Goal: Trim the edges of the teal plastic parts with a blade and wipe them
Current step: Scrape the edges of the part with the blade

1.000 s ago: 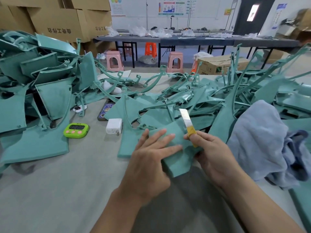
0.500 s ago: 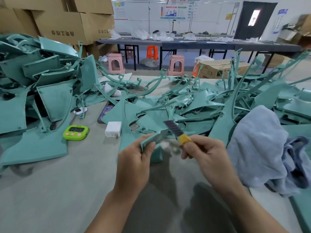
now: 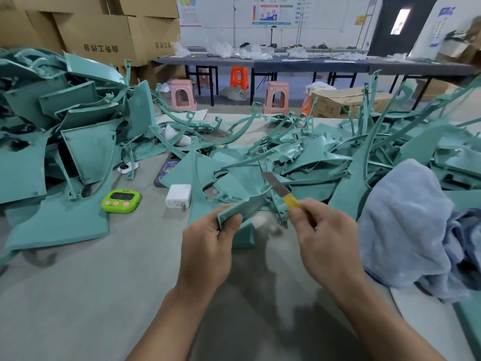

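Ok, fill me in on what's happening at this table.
A person is trimming. The left hand grips a teal part held up off the table, and the right hand pinches a yellow-handled blade at the part's far end. Heaps of teal parts lie around, and the wiping cloth sits untouched on the right.

Teal plastic part, yellow-wrapped blade, pale blue cloth, lime-green timer

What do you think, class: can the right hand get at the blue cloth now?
Probably yes: the blue cloth lies right beside the right hand, nothing between, though its fingers pinch the blade.
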